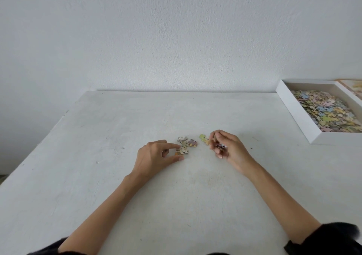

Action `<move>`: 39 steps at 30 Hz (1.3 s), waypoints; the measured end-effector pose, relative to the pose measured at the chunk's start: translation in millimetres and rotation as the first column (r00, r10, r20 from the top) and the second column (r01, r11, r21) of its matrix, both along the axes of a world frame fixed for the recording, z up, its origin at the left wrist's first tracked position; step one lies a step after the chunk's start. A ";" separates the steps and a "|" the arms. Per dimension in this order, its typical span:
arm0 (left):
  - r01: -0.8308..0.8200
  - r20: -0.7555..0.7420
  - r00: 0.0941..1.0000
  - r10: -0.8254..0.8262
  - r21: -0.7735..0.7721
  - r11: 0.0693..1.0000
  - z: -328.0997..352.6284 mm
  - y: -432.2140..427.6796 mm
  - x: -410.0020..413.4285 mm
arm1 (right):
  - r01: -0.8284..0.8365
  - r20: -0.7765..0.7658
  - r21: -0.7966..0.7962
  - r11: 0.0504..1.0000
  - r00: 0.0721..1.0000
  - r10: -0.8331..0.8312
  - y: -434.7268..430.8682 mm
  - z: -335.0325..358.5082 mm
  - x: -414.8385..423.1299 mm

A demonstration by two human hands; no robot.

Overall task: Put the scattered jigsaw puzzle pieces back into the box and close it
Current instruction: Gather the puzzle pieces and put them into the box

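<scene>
Sleeves: dark cuffs at the near edge, both forearms bare and reaching forward over the tabletop (pixel 98 176)
Tabletop: pale and wide, carrying everything; set against a plain wall
Box: white tray (pixel 293 113) at the far right corner, open, already heaped with pastel pieces; what may be its lid (pixel 350 85) shows only as a printed strip beyond it, cut by the frame
Right hand: right hand (pixel 225 147) curled, fingers closed round a small clutch of pieces, fingertips just beside the greenish loose pieces (pixel 203 139)
Left hand: left hand (pixel 156 154) partly spread, index finger and thumb extended toward the small cluster of pieces (pixel 186 145), index tip touching its near edge, nothing pinched yet
Key relation: the box lies to the right and farther away from both hands, so the right hand is plainly the nearer carrier
Judgement: most pieces seem boxed; the left would likely need to hand its cluster rightward or reach across
Risk: a full fist may shed pieces on the way
</scene>
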State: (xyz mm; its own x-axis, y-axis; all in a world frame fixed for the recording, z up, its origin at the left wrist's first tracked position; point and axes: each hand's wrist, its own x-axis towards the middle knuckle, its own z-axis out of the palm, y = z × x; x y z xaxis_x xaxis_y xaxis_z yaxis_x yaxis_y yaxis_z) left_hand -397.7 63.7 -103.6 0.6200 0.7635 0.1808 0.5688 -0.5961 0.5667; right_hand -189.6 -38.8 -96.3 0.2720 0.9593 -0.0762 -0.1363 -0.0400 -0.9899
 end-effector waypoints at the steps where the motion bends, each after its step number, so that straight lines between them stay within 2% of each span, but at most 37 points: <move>1: 0.000 -0.004 1.000 0.000 -0.010 1.000 0.1 -0.3 1.1 | 0.017 -0.101 -0.017 1.000 0.995 -0.019 3.4 -0.8 0.9; 4: 0.001 0.012 1.000 -0.001 -0.054 0.999 0.6 1.2 2.8 | 0.066 -0.306 -0.018 0.998 0.950 -0.068 9.3 0.8 2.2; 8: 0.015 -0.009 1.000 -0.016 -0.118 0.993 2.4 6.6 2.4 | 0.125 -0.351 -0.010 0.992 0.929 -0.121 12.1 3.9 0.5; 12: 0.092 -0.058 0.994 -0.096 -0.053 0.994 0.2 9.5 -2.0 | 0.149 -0.138 -0.023 0.989 0.979 -0.150 13.2 1.7 -2.0; 15: 0.157 -0.073 0.985 -0.158 -0.012 0.987 2.0 10.5 -5.0 | 0.092 0.009 0.031 0.995 0.996 -0.092 12.2 -0.5 -4.2; 19: 0.206 0.072 0.977 -0.201 -0.068 0.976 6.5 9.0 -7.2 | 0.041 0.194 0.058 0.997 0.980 -0.052 9.6 -3.9 -0.3; 20: 0.217 0.115 0.972 -0.206 -0.095 0.972 7.3 8.1 -7.6 | 0.066 0.304 0.066 0.996 0.949 -0.083 9.2 -5.2 0.7; 22: 0.249 0.170 0.959 -0.227 -0.120 0.961 7.4 6.7 -7.4 | 0.127 0.563 0.109 0.986 0.810 -0.166 9.4 -9.1 2.2; 24: 0.285 0.201 0.945 -0.259 -0.109 0.952 7.1 4.8 -5.7 | 0.158 0.719 0.137 0.978 0.663 -0.208 8.6 -12.5 5.6; 25: 0.287 0.210 0.943 -0.259 -0.115 0.951 7.6 4.0 -4.3 | 0.159 0.758 0.130 0.979 0.621 -0.201 7.8 -13.5 7.8; 29: 0.228 0.290 0.943 -0.165 -0.199 0.953 9.3 3.2 -1.6 | 0.154 0.816 0.048 0.987 0.564 -0.128 5.1 -13.9 14.4; 31: 0.182 0.314 0.944 -0.103 -0.235 0.955 8.8 3.8 0.4 | 0.153 0.821 0.056 0.987 0.556 -0.133 5.8 -14.9 14.5; 34: 0.083 0.308 0.951 -0.003 -0.247 0.965 7.1 3.8 4.9 | 0.158 0.792 0.048 0.986 0.596 -0.134 6.4 -15.1 15.1; 37: 0.060 0.287 0.958 0.000 -0.199 0.978 5.1 1.9 7.4 | 0.114 0.796 0.041 0.993 0.597 -0.102 4.0 -12.8 15.9; 39: 0.069 0.291 0.956 -0.019 -0.161 0.984 4.4 1.6 7.0 | 0.113 0.724 0.074 0.991 0.677 -0.131 3.1 -9.9 15.7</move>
